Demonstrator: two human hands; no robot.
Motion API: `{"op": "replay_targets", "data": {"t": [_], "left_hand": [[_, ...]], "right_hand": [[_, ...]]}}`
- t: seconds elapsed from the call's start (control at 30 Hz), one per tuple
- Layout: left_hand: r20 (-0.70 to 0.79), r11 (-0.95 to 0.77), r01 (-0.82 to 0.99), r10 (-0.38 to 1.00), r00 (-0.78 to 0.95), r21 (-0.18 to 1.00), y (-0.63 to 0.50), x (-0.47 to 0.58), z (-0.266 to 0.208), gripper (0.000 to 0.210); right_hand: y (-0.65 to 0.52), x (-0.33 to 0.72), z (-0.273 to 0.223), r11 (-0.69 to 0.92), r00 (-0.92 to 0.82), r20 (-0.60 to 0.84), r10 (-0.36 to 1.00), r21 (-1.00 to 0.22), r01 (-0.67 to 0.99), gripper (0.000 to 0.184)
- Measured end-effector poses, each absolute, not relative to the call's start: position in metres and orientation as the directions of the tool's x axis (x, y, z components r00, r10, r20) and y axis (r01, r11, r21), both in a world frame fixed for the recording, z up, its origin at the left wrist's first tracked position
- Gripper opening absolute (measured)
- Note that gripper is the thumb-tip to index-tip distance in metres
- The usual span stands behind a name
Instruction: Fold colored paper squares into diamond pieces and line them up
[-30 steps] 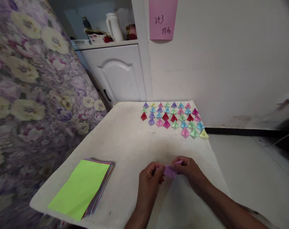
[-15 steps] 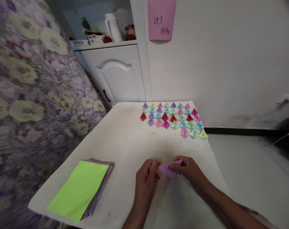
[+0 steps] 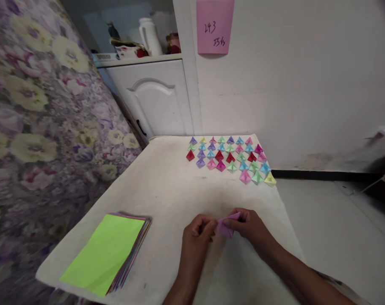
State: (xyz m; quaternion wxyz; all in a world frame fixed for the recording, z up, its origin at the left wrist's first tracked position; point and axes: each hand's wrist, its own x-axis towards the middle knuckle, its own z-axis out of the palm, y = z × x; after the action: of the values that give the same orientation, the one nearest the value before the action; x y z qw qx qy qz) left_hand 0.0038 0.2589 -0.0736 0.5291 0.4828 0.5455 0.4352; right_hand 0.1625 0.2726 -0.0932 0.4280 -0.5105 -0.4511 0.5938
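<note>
A small folded piece of pinkish-purple paper [image 3: 224, 229] is held just above the near part of the table, between my two hands. My right hand [image 3: 245, 221] pinches its right side, thumb in front and fingers behind. At its left tip, my left hand [image 3: 201, 231] has thumb and forefinger closed on the paper, covering that corner. Farther off, several rows of small folded paper pieces [image 3: 230, 157] in red, blue, green, purple, pink and yellow lie on the table. To the left is a stack of coloured paper sheets [image 3: 105, 254], bright green on top.
The cream-covered table [image 3: 167, 186] reaches to the wall. Behind it stands a white cabinet [image 3: 154, 97] with a white jug [image 3: 150, 37] on its shelf. A floral curtain [image 3: 52, 140] hangs on the left. A pink handwritten note [image 3: 214, 27] is stuck on the wall.
My left thumb and fingers have shifted slightly right, farther over the left tip of the folded paper, so less of it shows. My right hand keeps its pinch in nearly the same place.
</note>
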Motion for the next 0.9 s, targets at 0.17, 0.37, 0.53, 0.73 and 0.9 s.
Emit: {"op": "replay_targets", "data": {"t": [0.17,0.37,0.53,0.73,0.9], "left_hand": [[-0.252,0.267,-0.084,0.955,0.154,0.96,0.257,0.011,-0.088,0.014],[-0.245,0.251,-0.037,0.962,0.118,0.967,0.256,0.012,-0.088,0.013],[-0.223,0.223,-0.052,0.975,0.023,0.973,0.256,0.011,-0.076,0.014],[-0.26,0.264,-0.202,0.964,0.05,0.943,0.255,0.011,-0.08,0.015],[-0.234,0.238,-0.235,0.971,0.043,0.942,0.255,0.011,-0.084,0.015]], "right_hand": [[0.268,0.159,-0.092,-0.188,-0.12,-0.18,0.976,-0.98,-0.066,0.023],[0.266,0.159,-0.089,-0.204,-0.136,-0.194,0.972,-0.977,-0.067,0.021],[0.267,0.161,-0.082,-0.186,-0.12,-0.172,0.978,-0.976,-0.117,0.024],[0.267,0.159,-0.079,-0.187,-0.118,-0.173,0.978,-0.975,-0.119,0.029],[0.264,0.16,-0.076,-0.135,-0.045,-0.131,0.99,-0.986,-0.099,0.028]]}}
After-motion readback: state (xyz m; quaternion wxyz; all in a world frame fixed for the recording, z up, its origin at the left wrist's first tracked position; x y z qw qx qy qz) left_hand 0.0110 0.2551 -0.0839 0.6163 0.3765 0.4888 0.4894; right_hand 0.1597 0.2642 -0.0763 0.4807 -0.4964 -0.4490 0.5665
